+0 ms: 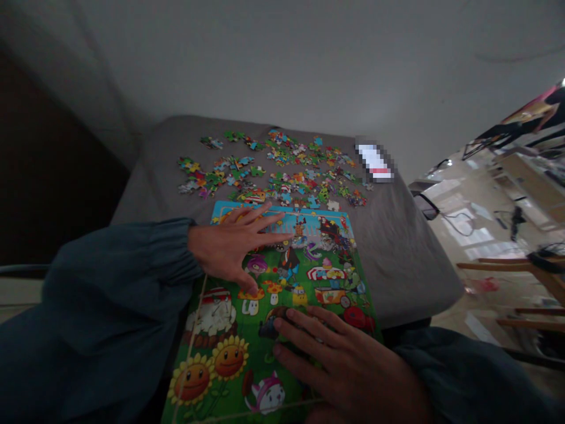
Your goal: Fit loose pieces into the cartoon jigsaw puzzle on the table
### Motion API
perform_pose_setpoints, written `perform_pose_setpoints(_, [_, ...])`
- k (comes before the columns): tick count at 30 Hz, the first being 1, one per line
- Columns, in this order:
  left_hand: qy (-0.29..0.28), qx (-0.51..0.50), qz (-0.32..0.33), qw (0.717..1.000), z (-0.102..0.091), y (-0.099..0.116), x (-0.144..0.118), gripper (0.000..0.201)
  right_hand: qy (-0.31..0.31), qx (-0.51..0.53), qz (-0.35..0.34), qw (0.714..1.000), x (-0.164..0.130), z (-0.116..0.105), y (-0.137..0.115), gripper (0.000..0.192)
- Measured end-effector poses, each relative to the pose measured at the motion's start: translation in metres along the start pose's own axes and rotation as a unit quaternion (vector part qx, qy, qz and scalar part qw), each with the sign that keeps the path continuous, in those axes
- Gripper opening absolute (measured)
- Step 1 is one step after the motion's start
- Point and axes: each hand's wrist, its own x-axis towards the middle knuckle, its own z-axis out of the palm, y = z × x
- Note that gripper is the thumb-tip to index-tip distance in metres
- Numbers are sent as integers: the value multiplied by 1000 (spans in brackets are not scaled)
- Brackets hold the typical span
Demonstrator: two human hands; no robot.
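A colourful cartoon puzzle board [273, 294] with sunflowers, mushrooms and zombie figures lies in front of me, its far end on the grey-covered table. Across its upper left part rests my left hand [238, 241], open, with the fingers spread toward the right. My right hand [335, 353] lies open over the lower right of the board, fingers stretched out to the left, covering some of the picture. Neither hand grips anything. Just past the board's blue far edge, many loose jigsaw pieces [304, 153] are scattered, some overlapping.
More jigsaw pieces [216, 176] lie at the table's far left. A blurred-out phone-like device [375, 162] with a bright screen sits at the back right. The grey table cover [397, 247] meets a pale wall [265, 65]. Wooden furniture [498, 266] stands to the right.
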Motion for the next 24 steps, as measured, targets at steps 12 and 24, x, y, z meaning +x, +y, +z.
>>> perform_pose_setpoints(12, [-6, 9, 6, 1000, -1, -1, -1, 114, 8, -23, -11, 1000, 4, 4, -2, 73])
perform_pose_setpoints(24, [5, 14, 7, 1000, -3, -1, -2, 111, 1, -12, -1, 1000, 5, 0, -1, 72])
